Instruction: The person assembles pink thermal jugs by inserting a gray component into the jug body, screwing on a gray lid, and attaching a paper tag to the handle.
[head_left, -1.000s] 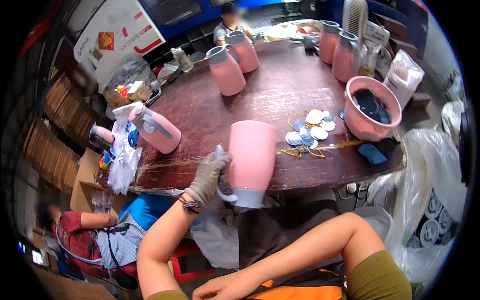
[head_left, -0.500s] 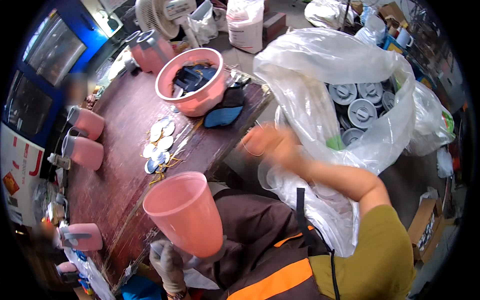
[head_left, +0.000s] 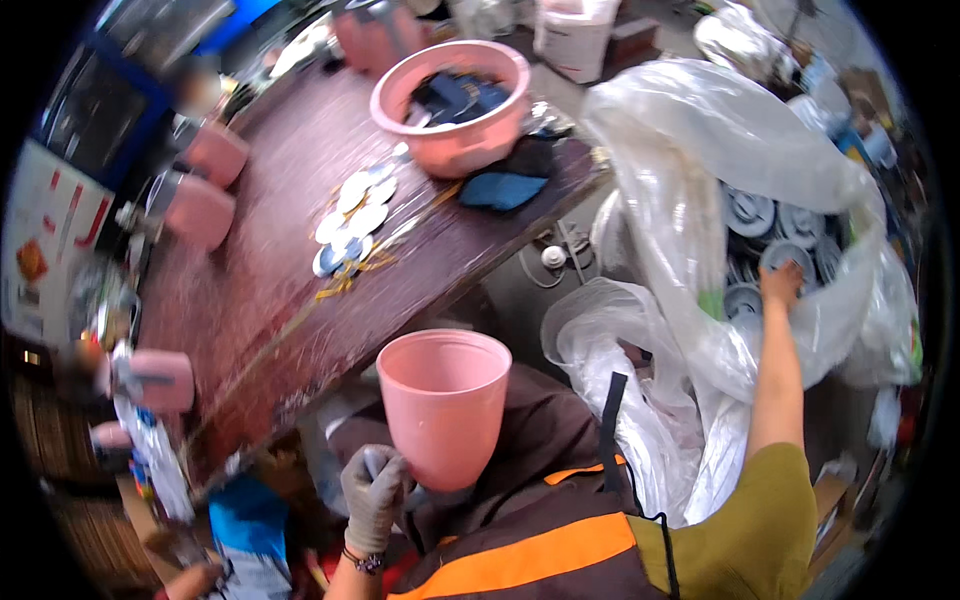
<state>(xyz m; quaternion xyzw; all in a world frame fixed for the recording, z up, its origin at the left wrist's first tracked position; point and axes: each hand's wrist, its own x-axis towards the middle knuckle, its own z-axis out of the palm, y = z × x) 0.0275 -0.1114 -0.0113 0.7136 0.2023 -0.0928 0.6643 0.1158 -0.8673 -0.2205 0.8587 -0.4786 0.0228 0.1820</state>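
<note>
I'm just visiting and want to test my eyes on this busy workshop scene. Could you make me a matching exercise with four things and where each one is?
Things:
1. pink cup
2. pink basin
3. round grey lids
4. flat round discs

Places:
A. inside the clear plastic bag, where the bare right hand reaches
B. lying loose on the wooden table
C. held by the gloved left hand
D. standing at the table's far end, with dark things in it

Pairs: 1-C, 2-D, 3-A, 4-B
</note>
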